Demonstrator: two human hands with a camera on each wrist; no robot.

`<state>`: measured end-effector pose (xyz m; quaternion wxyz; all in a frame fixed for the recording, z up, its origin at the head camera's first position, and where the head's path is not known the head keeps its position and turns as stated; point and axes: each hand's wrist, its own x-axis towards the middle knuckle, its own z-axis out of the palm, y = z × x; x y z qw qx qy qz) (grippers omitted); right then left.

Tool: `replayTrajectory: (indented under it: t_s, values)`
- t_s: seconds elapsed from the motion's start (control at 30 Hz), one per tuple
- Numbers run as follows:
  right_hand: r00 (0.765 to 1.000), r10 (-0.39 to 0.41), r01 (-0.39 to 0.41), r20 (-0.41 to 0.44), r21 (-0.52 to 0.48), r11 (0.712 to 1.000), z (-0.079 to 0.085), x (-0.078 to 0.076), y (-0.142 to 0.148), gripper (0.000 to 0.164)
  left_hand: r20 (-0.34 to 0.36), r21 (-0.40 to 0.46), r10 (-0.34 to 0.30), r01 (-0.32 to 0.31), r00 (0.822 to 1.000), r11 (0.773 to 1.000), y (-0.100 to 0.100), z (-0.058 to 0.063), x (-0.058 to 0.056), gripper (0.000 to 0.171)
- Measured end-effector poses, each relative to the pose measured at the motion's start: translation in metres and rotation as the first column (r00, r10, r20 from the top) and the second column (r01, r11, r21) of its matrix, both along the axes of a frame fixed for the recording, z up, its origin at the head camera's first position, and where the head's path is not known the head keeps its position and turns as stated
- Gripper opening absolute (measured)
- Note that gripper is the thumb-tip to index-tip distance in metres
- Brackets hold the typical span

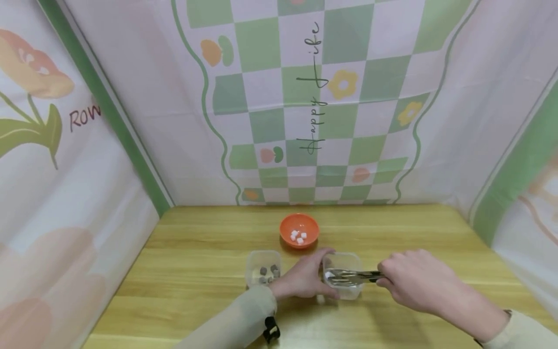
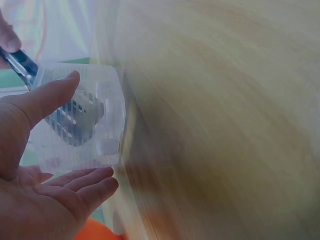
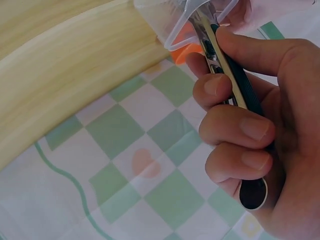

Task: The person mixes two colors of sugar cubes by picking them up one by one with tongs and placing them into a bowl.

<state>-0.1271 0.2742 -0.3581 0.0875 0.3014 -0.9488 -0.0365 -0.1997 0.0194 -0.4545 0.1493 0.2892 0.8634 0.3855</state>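
My left hand [image 1: 302, 278] holds a clear plastic container [image 1: 355, 261] between thumb and fingers, low over the wooden table. In the left wrist view, the thumb [image 2: 60, 92] lies along one side and the fingers [image 2: 95, 185] reach along the opposite side. My right hand [image 1: 423, 281] grips metal tongs [image 1: 344, 277] by their dark handles, fingers curled round them in the right wrist view. The slotted heads of the tongs [image 2: 72, 122] are inside the container, seen through its wall. Pale pieces [image 2: 107, 146] show faintly in there too.
An orange bowl [image 1: 301, 222] with several small white cubes [image 1: 300, 240] stands behind the hands. Left of them, a second clear container [image 1: 254, 261] holds several dark cubes [image 1: 273, 268], partly hidden by the left wrist. Printed cloth [image 1: 301, 87] hangs behind the wooden table [image 1: 209, 252].
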Motion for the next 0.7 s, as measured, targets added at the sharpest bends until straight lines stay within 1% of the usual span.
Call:
replayTrajectory:
  t_s: [0.23,0.53,0.63,0.7]
  values:
    - [1.0,0.01,-0.01,0.0,-0.002,1.0,-0.0012,-0.002,-0.0052,0.035,-0.004,0.006,-0.001,0.001,1.0,1.0,-0.0004,0.0009,0.0006,0.106]
    - [0.996,0.052,-0.051,-0.073,0.007,0.999,-0.0055,-0.0047,-0.0033,0.04,0.01,0.018,-0.009,0.009,1.0,1.0,-0.0006,0.0013,-0.0004,0.104]
    - [0.996,0.059,-0.059,-0.072,0.002,0.998,-0.0058,-0.0036,-0.002,0.04,0.013,0.019,-0.011,0.01,1.0,1.0,-0.0005,0.0011,-0.0004,0.104]
    - [0.997,0.052,-0.052,-0.055,-0.004,0.999,-0.0056,-0.0022,-0.0012,0.039,0.01,0.017,-0.01,0.01,1.0,1.0,-0.0003,0.0013,-0.0003,0.105]
